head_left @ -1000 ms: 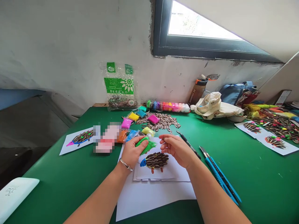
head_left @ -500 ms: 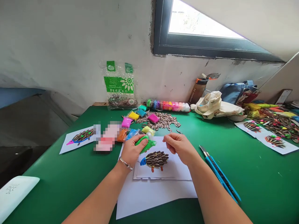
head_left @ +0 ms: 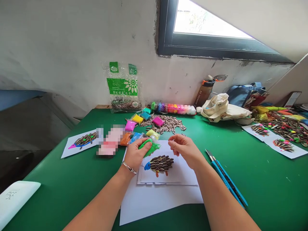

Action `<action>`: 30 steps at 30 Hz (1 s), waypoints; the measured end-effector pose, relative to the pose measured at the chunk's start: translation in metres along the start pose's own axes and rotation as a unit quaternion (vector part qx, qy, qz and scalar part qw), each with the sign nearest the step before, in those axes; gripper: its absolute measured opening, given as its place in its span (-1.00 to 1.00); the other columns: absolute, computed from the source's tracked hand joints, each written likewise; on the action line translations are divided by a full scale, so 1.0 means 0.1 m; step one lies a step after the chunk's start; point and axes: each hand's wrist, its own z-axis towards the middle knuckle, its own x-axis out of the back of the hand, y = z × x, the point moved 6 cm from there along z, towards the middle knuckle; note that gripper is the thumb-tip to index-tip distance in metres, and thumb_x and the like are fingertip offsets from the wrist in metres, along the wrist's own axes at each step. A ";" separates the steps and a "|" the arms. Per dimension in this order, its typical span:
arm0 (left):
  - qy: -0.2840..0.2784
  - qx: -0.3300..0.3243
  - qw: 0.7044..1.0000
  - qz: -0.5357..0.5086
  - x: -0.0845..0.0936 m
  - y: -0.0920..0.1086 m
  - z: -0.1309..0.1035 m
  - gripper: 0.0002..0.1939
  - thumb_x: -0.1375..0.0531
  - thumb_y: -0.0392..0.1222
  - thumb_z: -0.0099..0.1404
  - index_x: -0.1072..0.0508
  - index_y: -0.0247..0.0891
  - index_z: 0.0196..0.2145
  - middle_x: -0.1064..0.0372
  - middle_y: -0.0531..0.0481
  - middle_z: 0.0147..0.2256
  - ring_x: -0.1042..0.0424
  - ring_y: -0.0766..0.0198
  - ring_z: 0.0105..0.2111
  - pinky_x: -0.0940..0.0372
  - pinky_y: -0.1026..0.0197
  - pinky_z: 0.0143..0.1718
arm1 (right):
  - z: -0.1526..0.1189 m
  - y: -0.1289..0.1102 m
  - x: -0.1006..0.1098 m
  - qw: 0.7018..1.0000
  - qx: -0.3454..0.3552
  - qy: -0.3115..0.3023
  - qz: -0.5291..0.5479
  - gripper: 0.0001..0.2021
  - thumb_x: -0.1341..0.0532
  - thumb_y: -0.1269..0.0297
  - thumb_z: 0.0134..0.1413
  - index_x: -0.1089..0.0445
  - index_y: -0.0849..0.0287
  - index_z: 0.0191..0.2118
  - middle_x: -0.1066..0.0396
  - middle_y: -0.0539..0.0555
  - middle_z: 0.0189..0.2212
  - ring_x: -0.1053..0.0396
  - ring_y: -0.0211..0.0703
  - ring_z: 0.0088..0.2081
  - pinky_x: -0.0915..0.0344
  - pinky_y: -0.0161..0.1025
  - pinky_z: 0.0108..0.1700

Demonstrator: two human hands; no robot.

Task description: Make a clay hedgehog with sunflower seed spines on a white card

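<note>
My left hand (head_left: 136,154) is closed around a small clear bag of green modelling clay (head_left: 152,148). It hovers over the left part of the white paper sheets (head_left: 154,200). To the right, my right hand (head_left: 184,149) is raised with thumb and fingers curled together; anything small between the fingertips is hidden. Below and between the hands, on the top sheet, lies a hedgehog picture (head_left: 161,164) with a blue clay head, orange feet and a back of sunflower seeds.
Bagged clay (head_left: 137,118) in several colours and loose sunflower seeds (head_left: 172,124) lie behind the papers. A blue utility knife (head_left: 226,178) is right of my right forearm. Other hedgehog pictures (head_left: 84,142) lie left and right. A bottle (head_left: 204,93) and cloth bag (head_left: 220,107) stand at the back.
The fingers of my right hand have shifted and loosened slightly. My left hand keeps its hold on the green clay bag, nearly in the same place.
</note>
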 end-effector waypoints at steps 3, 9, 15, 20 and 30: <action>0.003 -0.007 1.000 0.003 0.01 0.00 0.01 -0.51 -0.41 -0.04 -0.08 -0.50 -0.36 -0.22 -0.47 -0.06 -0.34 -0.47 0.28 -0.47 -0.44 0.27 -0.44 | 0.01 0.02 -0.04 0.999 -0.020 -0.013 0.032 -0.72 -0.25 0.14 -0.09 -0.39 0.23 -0.27 -0.42 0.04 -0.43 -0.36 -0.27 -0.48 -0.29 -0.31 -0.46; 0.006 -0.020 1.000 0.020 0.02 0.00 0.01 -0.51 -0.39 -0.02 -0.06 -0.50 -0.35 -0.20 -0.47 -0.09 -0.30 -0.48 0.24 -0.41 -0.45 0.22 -0.37 | -0.03 0.02 0.01 0.996 -0.033 0.000 -0.079 -0.65 -0.24 0.02 -0.05 -0.37 0.25 -0.55 -0.25 -0.06 -0.70 -0.11 -0.43 -0.68 0.01 -0.41 -0.65; -0.003 -0.008 1.000 0.018 0.01 -0.01 0.00 -0.51 -0.39 -0.01 -0.05 -0.50 -0.35 -0.19 -0.47 -0.07 -0.33 -0.48 0.24 -0.42 -0.45 0.22 -0.37 | -0.03 0.00 -0.02 0.999 0.004 -0.032 -0.033 -0.75 -0.30 0.16 -0.12 -0.42 0.20 -0.32 -0.35 -0.04 -0.54 -0.28 -0.34 -0.54 -0.23 -0.36 -0.49; 0.007 -0.019 0.999 0.027 0.03 0.01 0.01 -0.52 -0.39 -0.02 -0.06 -0.51 -0.35 -0.21 -0.47 -0.09 -0.27 -0.48 0.21 -0.37 -0.45 0.22 -0.35 | -0.02 0.01 -0.02 0.997 0.012 -0.044 -0.063 -0.71 -0.19 0.07 0.02 -0.41 0.24 -0.38 -0.41 0.04 -0.51 -0.32 -0.29 -0.54 -0.24 -0.34 -0.49; 0.006 -0.020 1.000 0.020 0.02 0.00 0.01 -0.51 -0.40 -0.01 -0.07 -0.52 -0.35 -0.21 -0.49 -0.09 -0.31 -0.49 0.20 -0.41 -0.45 0.18 -0.35 | -0.05 -0.04 0.03 0.987 0.025 -0.041 -0.150 -0.85 -0.16 0.28 -0.03 -0.36 0.17 -0.30 -0.34 -0.05 -0.52 -0.30 -0.29 -0.49 -0.22 -0.36 -0.44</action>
